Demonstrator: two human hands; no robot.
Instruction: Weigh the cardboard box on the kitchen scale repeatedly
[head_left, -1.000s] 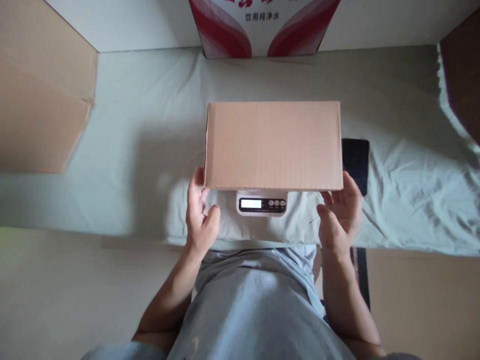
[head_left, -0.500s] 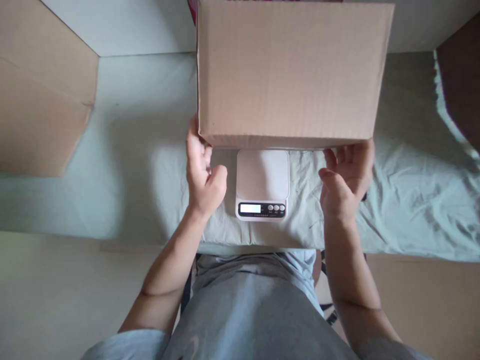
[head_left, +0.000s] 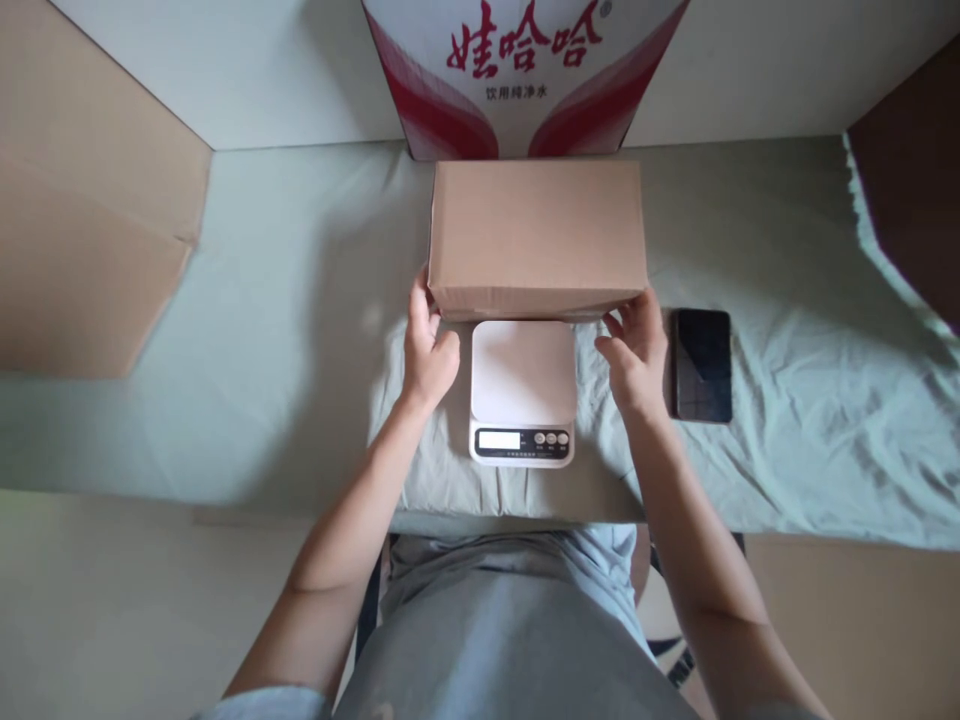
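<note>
A plain brown cardboard box (head_left: 537,228) is between my two hands, just behind the kitchen scale. My left hand (head_left: 430,345) grips its lower left corner, with some fingers hidden behind and under it. At the lower right corner, my right hand (head_left: 636,350) holds the box the same way, fingertips tucked beneath its edge. The white digital kitchen scale (head_left: 523,375) sits on the cloth between my wrists, its display lit and its plate bare. I cannot tell whether the box touches the table.
A black smartphone (head_left: 703,365) lies right of my right hand. Behind the box stands a white and red printed carton (head_left: 517,110). Large cardboard panels (head_left: 90,220) rise at the left, and a dark brown one (head_left: 911,190) at the right. A pale green cloth (head_left: 262,300) covers the table.
The box has come down and away from the camera, held by both hands. The printed carton behind it and the smartphone now show. Both hands are closer together.
</note>
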